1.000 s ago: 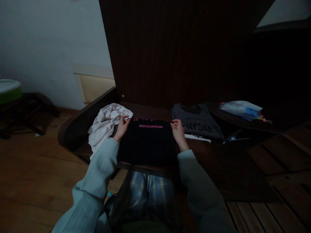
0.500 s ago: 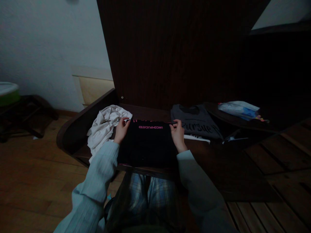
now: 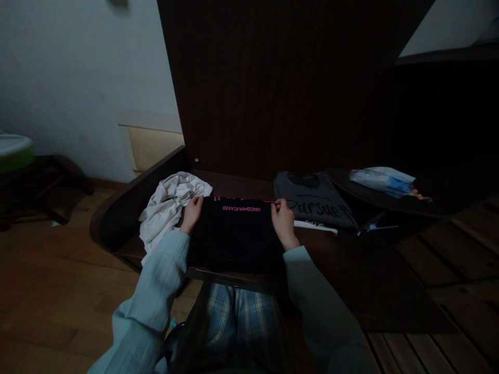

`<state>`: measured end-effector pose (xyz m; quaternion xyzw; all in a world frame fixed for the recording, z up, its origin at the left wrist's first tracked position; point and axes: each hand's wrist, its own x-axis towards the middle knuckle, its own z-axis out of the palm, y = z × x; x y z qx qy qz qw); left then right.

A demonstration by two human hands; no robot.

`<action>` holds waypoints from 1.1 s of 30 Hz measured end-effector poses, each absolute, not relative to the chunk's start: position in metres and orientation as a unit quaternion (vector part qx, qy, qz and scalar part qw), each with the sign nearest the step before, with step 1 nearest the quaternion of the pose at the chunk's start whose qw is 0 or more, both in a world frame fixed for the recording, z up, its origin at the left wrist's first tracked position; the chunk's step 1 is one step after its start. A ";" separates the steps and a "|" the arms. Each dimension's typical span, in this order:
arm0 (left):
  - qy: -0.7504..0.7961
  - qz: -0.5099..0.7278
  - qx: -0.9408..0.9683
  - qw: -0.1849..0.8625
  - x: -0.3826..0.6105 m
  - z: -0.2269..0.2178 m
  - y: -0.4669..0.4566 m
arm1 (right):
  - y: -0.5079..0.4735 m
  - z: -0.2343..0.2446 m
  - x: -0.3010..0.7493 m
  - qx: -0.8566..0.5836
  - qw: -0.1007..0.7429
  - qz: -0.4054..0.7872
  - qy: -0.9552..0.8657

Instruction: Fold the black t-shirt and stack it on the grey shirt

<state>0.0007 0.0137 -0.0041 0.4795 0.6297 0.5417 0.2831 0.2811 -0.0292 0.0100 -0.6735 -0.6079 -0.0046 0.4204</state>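
Note:
A folded black garment [image 3: 236,239] with pink lettering, likely a shirt, lies on a dark wooden surface right in front of me. My left hand [image 3: 192,213] pinches its far left corner. At the far right corner my right hand [image 3: 284,221] has its fingers closed on the cloth. The printed word "UNCOMPLICATED" appears upside down near the far edge. Left of it rests a crumpled white cloth [image 3: 167,202], close to my left hand. A folded grey T-shirt [image 3: 312,197] with dark lettering lies beyond my right hand.
A plastic packet [image 3: 384,180] sits on a dark raised ledge at the right. The dark wooden surface has a curved side rail [image 3: 117,208] on the left and a tall panel [image 3: 273,88] behind. Far left, a green tub [image 3: 15,156] stands on a stool.
Both hands still grip the far corners of the black garment, with fingers now curled more over its edge. The view has shifted slightly.

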 end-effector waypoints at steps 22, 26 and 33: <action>0.561 0.576 0.512 0.303 0.002 0.000 0.011 | -0.030 0.016 0.280 -0.625 0.499 0.029 -0.599; 0.568 0.575 0.519 0.279 0.001 -0.004 0.014 | -0.029 0.015 0.282 -0.639 0.473 0.028 -0.607; 0.566 0.565 0.491 0.346 0.000 -0.003 0.013 | -0.032 0.016 0.281 -0.667 0.442 0.012 -0.599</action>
